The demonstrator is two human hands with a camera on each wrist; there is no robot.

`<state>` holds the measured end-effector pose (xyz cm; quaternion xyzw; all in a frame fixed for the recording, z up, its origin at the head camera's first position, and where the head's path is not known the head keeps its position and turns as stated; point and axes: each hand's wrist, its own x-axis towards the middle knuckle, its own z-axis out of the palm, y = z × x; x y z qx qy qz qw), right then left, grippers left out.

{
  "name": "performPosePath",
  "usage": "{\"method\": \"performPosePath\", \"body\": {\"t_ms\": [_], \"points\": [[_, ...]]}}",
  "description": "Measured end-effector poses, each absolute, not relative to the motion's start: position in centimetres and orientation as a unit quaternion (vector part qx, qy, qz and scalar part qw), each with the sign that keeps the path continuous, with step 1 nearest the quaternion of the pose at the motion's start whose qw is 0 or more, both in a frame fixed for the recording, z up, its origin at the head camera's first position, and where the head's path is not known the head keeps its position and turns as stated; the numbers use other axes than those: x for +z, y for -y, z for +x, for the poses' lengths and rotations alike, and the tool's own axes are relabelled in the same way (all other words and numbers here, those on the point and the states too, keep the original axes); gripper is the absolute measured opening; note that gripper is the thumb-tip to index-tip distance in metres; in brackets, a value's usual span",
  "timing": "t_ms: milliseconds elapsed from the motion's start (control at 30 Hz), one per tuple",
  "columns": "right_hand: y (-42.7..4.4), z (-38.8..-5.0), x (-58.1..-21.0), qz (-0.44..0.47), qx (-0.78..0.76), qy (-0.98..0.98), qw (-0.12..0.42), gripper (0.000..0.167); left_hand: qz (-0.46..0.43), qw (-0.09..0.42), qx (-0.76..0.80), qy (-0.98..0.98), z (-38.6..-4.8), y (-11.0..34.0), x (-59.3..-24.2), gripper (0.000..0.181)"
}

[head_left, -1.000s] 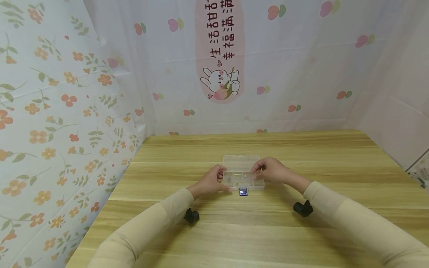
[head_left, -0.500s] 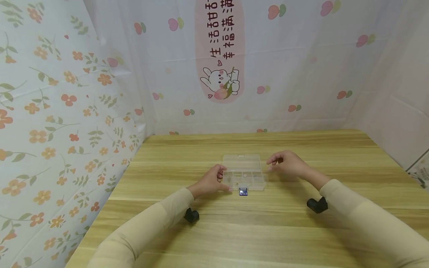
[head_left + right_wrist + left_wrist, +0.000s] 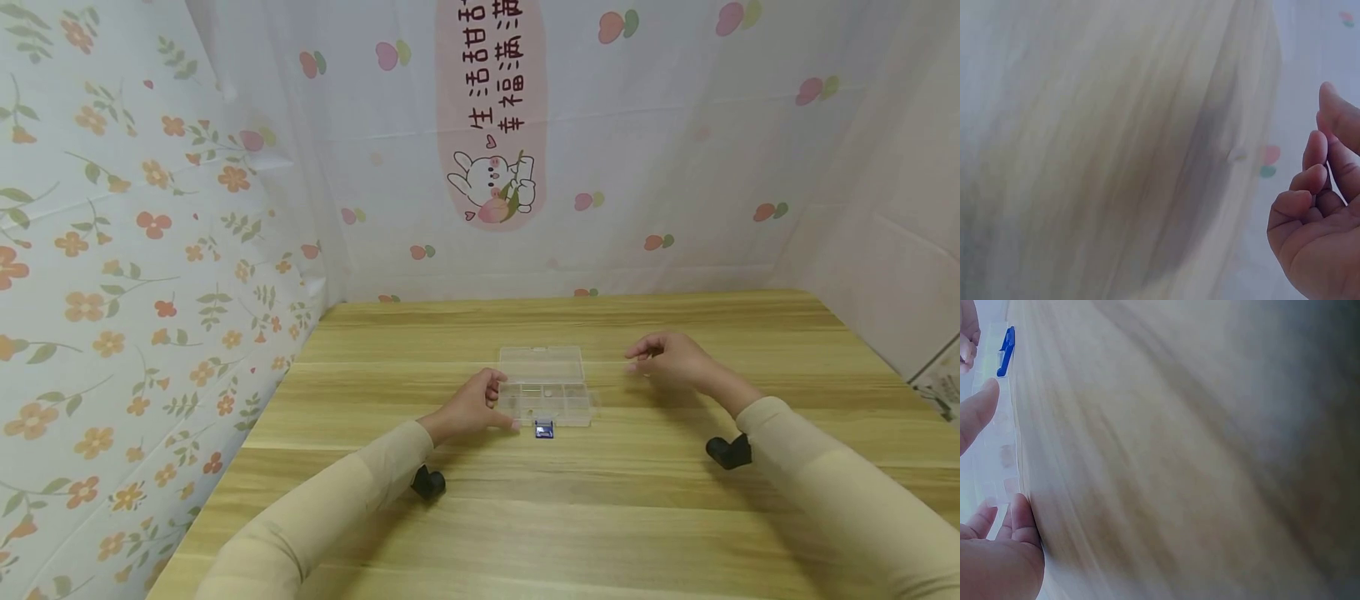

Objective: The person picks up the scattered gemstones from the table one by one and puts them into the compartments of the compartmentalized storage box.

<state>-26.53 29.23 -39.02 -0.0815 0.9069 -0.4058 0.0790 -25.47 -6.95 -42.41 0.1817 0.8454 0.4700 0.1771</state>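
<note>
A clear plastic compartment box (image 3: 566, 412) stands on the table with its lid (image 3: 542, 364) folded back. Its blue latch (image 3: 544, 430) hangs at the front edge and also shows in the left wrist view. My left hand (image 3: 480, 402) holds the box at its left end, thumb along the front and fingers at the side. To the right of the box, my right hand (image 3: 670, 360) hovers above the table with fingers loosely bent; no object shows between them. Near its fingertips lies a tiny clear or whitish piece (image 3: 1237, 154), too small to identify. A few small specks sit in the compartments.
The wooden table (image 3: 525, 517) reaches back to a patterned cloth (image 3: 660, 167). A floral cloth (image 3: 150, 292) hangs along the left side. Black camera mounts (image 3: 429, 482) sit under both wrists.
My right hand has left the box's right compartments and moved right, over the table towards the tiny piece. My left hand and the box have stayed in place.
</note>
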Motion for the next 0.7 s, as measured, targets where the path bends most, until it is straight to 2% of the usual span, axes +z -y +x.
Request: {"method": "performPosePath", "body": {"t_ms": [233,700], "points": [[-31.0,-27.1,-39.9,-0.078,-0.403,-0.906,0.105,0.036,0.185,0.178,0.469,-0.845,-25.5,6.9,-42.5,0.076],[-32.6,-27.9,-40.6,-0.077,-0.404,-0.904,0.118,0.042,0.183,0.171,0.463,-0.850,-25.4,6.9,-42.3,0.076]]}}
